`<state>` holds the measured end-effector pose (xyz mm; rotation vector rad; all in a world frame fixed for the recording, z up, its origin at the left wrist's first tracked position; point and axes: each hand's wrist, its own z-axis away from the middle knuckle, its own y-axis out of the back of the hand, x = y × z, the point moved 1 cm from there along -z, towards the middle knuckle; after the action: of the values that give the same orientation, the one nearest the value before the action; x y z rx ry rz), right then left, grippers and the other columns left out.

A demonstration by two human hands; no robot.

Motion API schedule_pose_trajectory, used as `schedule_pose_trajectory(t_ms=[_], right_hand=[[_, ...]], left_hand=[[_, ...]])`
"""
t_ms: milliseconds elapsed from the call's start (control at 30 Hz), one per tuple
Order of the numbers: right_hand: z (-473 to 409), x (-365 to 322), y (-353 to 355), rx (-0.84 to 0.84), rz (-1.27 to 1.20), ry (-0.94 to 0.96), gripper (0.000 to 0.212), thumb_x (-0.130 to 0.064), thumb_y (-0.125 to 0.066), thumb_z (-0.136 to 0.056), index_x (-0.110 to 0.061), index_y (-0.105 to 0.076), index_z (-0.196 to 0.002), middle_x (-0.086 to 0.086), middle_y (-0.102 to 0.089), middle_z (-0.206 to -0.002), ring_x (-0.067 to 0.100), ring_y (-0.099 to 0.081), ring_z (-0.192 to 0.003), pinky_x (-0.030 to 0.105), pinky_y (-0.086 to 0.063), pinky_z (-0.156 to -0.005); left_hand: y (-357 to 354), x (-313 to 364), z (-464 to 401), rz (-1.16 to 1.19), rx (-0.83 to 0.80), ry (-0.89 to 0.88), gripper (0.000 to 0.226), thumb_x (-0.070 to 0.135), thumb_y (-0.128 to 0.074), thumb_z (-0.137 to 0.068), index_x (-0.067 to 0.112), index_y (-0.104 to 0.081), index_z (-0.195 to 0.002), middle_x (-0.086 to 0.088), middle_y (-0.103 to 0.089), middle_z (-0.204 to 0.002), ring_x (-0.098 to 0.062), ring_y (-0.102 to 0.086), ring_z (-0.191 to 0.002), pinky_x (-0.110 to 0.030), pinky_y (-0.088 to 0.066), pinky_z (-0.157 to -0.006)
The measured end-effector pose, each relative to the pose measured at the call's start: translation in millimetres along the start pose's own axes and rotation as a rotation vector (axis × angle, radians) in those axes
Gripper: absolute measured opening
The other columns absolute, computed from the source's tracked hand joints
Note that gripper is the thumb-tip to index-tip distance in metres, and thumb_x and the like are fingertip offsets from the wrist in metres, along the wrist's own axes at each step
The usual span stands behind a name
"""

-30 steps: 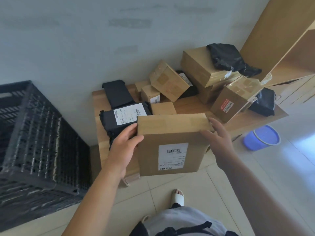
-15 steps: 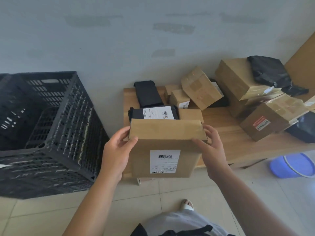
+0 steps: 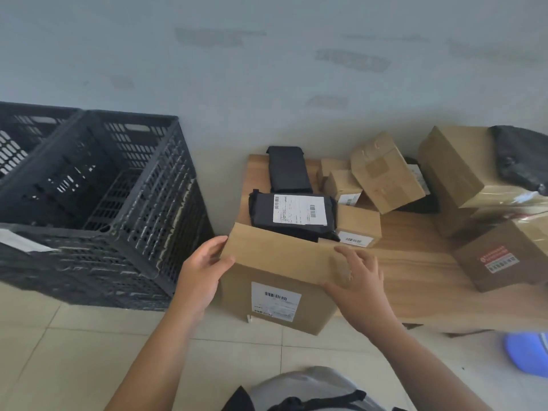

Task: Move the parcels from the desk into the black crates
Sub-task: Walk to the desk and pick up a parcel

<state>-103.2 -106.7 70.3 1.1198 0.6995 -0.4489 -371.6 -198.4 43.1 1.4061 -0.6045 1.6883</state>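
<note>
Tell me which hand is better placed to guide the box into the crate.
Left. The left hand grips the box on the edge facing the crate, which stands to the left. The right hand rests on the far corner, toward the desk.

A brown cardboard parcel [image 3: 275, 280] with a white barcode label on its near face hangs tilted off the counter [image 3: 421, 280] edge. At its 12 o'clock lie a labelled black bag parcel [image 3: 293, 215] and more brown boxes. Two black crates [image 3: 98, 209] stand at its 9 o'clock.
</note>
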Motion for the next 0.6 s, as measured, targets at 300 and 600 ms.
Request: schedule_pose_trajectory(t_ms=[300,600], right_hand=[[-49,-94,-23,-0.41,0.8,0.406,0.107,-0.043,-0.08,-0.085,-0.023,-0.01,-0.164,0.008,-0.035,-0.16,0.036,-0.036,-0.146,0.058,-0.038,-0.115],[-67,-92,-22,-0.394,0.733,0.428,0.081,-0.04,-0.081,-0.082,-0.02,-0.036,-0.146,0.005,-0.05,-0.133,0.031,-0.053,-0.119,0.041,-0.05,-0.088]], left_hand=[[-6,1,3,0.06,0.066,0.018,0.034,0.004,-0.068,-0.097,0.026,-0.068,-0.123,0.014,-0.073,-0.116,0.001,-0.068,-0.107,-0.02,-0.052,-0.089],[-10,-11,24,0.254,0.291,0.09,0.028,0.032,-0.069,-0.099,0.042,-0.064,-0.124,0.027,-0.063,-0.125,0.006,-0.057,-0.116,-0.019,-0.043,-0.091]])
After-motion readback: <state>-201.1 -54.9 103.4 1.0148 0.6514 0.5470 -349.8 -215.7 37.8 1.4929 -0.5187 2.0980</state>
